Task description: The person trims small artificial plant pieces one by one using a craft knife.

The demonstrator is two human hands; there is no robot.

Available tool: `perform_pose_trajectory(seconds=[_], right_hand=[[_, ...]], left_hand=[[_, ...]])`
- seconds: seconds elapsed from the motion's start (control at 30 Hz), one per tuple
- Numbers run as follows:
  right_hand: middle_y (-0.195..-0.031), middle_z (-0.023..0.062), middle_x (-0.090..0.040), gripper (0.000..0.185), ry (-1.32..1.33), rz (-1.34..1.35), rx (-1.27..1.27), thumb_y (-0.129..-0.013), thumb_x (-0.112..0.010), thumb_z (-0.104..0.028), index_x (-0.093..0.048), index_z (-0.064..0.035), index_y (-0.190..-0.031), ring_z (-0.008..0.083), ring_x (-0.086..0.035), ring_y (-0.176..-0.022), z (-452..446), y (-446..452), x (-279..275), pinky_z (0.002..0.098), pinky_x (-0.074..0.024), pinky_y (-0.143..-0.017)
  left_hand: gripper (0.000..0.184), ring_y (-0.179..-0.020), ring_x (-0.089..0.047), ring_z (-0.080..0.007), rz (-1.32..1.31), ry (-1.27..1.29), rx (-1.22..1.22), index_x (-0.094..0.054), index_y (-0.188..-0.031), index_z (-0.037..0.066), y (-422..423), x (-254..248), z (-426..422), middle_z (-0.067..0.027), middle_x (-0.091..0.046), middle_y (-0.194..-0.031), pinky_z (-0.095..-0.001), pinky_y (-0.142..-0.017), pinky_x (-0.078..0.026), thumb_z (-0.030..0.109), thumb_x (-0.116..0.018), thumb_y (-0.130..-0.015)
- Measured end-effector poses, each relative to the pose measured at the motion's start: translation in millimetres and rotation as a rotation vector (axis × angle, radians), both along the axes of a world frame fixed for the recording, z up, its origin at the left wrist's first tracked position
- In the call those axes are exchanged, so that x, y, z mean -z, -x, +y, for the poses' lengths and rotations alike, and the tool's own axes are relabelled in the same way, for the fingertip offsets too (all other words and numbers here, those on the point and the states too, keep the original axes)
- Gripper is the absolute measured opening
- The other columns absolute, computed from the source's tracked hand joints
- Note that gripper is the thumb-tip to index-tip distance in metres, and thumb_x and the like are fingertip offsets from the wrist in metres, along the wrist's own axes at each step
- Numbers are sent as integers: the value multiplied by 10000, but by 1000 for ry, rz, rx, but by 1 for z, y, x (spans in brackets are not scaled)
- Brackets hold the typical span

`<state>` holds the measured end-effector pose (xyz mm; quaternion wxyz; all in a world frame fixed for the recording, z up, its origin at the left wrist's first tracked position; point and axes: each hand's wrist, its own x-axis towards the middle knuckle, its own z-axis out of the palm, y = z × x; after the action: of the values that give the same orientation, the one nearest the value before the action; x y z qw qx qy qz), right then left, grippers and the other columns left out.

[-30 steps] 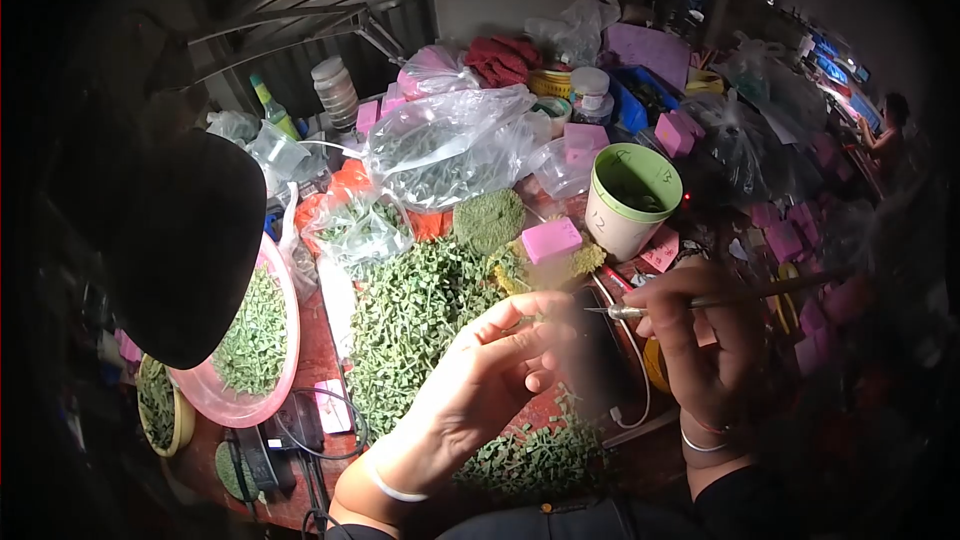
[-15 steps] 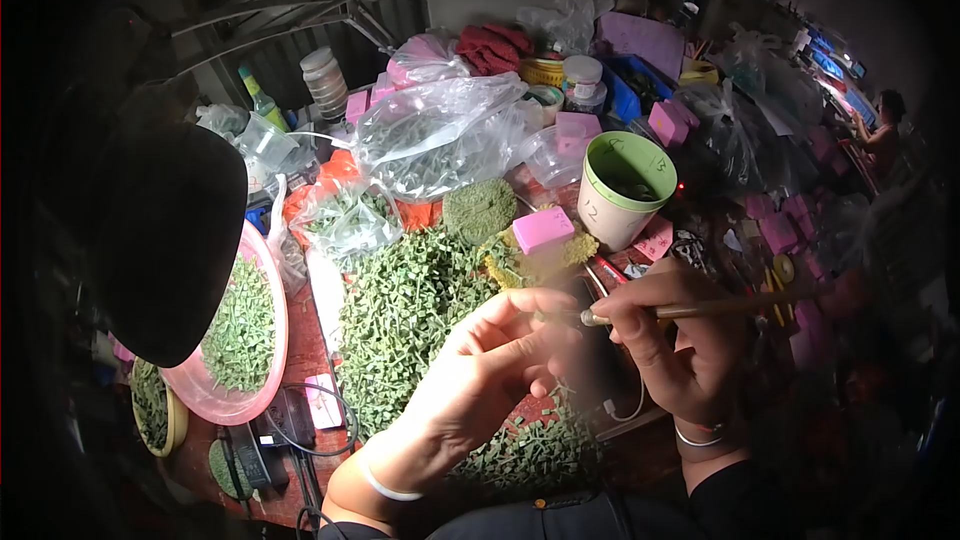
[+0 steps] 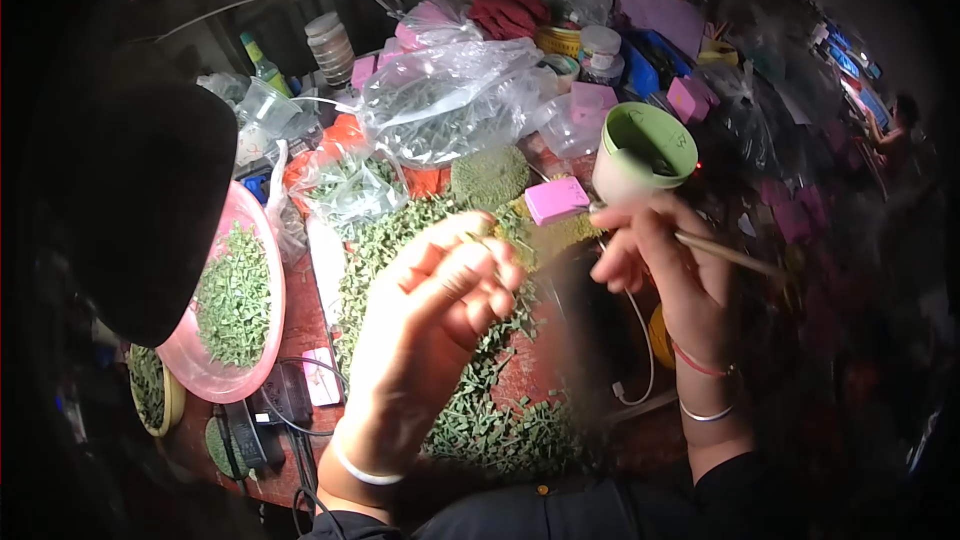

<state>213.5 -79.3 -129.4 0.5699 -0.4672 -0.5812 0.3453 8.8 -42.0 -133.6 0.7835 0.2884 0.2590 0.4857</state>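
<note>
Head view: the right hand point(image 3: 668, 265) grips a slender, rod-shaped tool point(image 3: 730, 253), tip blurred; the left hand point(image 3: 430, 290) curls above angular green pieces point(image 3: 505, 435), whether holding anything cannot be determined.

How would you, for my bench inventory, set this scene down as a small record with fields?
Left hand: fingers curled; whether it pinches anything is too blurred to tell
Right hand: grips a slim tool
Around the left hand: green pieces, heaped and scattered on the red table
Left side: pink basin, holding more green pieces
Beyond the hands: pink block, bucket, clear bag
Background: a person at far right
</note>
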Motion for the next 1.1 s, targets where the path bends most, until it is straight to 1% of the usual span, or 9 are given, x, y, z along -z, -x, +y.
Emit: perform_pose_trajectory(seconds=[0.17,0.27,0.33,0.4,0.47,0.53,0.63,0.7,1.1], right_hand=[[-823,39,-631,300,-130,-81,8,-1013,-444,-255,-643,-34,-1052,47,-546,-685,-10,-3,-1,179,-427,-601],[-832,54,-619,166,-137,-257,-1,-931,-578,-141,-667,-11,-982,114,-544,-680,-17,-1,-1,237,-432,-621],[-826,60,-617,123,-298,-395,-3,-879,-627,-64,-663,-3,-979,126,-547,-672,-20,1,6,246,-432,-626],[-814,66,-619,110,-290,-388,-32,-866,-630,-34,-656,5,-966,127,-548,-667,-30,0,22,244,-429,-615],[-796,69,-620,90,-163,-178,-37,-890,-607,-51,-649,4,-946,126,-548,-662,-45,-1,41,246,-428,-603],[-787,72,-618,113,-249,-148,11,-922,-578,-89,-639,5,-940,125,-545,-639,-51,-2,58,255,-429,-583],[-795,66,-608,112,-298,-118,48,-925,-583,-100,-638,-5,-945,137,-543,-622,-57,-3,68,263,-436,-577],[-799,59,-593,115,-385,-242,-9,-926,-590,-118,-638,-17,-955,158,-550,-614,-57,-6,68,273,-447,-576],[-787,57,-576,130,-372,-379,-78,-868,-651,-90,-641,-38,-987,199,-561,-636,-56,-6,63,303,-468,-581]], left_hand=[[300,-824,-596,-107,6,206,192,-548,-1202,9,-12,39,-21,-44,-615,-925,-209,-695,-486,69,-588,-911],[310,-739,-551,-72,29,307,205,-551,-1214,17,-9,45,-35,-14,-599,-872,-194,-639,-435,119,-586,-923],[336,-686,-508,-66,-49,297,253,-546,-1221,10,0,55,-42,-3,-572,-826,-182,-592,-407,134,-600,-913],[346,-675,-509,-72,-49,295,254,-544,-1231,17,3,60,-46,0,-569,-807,-190,-596,-408,161,-600,-922],[357,-665,-510,-77,-49,288,277,-541,-1242,23,2,62,-48,4,-566,-788,-197,-601,-410,189,-600,-930],[355,-651,-487,-66,-53,284,266,-540,-1230,4,-1,64,-50,-10,-552,-784,-177,-528,-367,129,-601,-903],[330,-637,-485,-68,8,284,252,-550,-1214,3,-3,69,-55,-14,-550,-770,-177,-540,-375,131,-592,-913],[313,-635,-494,-70,53,267,242,-560,-1201,3,-5,73,-56,-15,-559,-769,-177,-557,-392,136,-588,-920],[253,-690,-563,-67,92,280,265,-576,-1173,23,-7,69,-57,-18,-617,-810,-183,-599,-441,110,-575,-935]])
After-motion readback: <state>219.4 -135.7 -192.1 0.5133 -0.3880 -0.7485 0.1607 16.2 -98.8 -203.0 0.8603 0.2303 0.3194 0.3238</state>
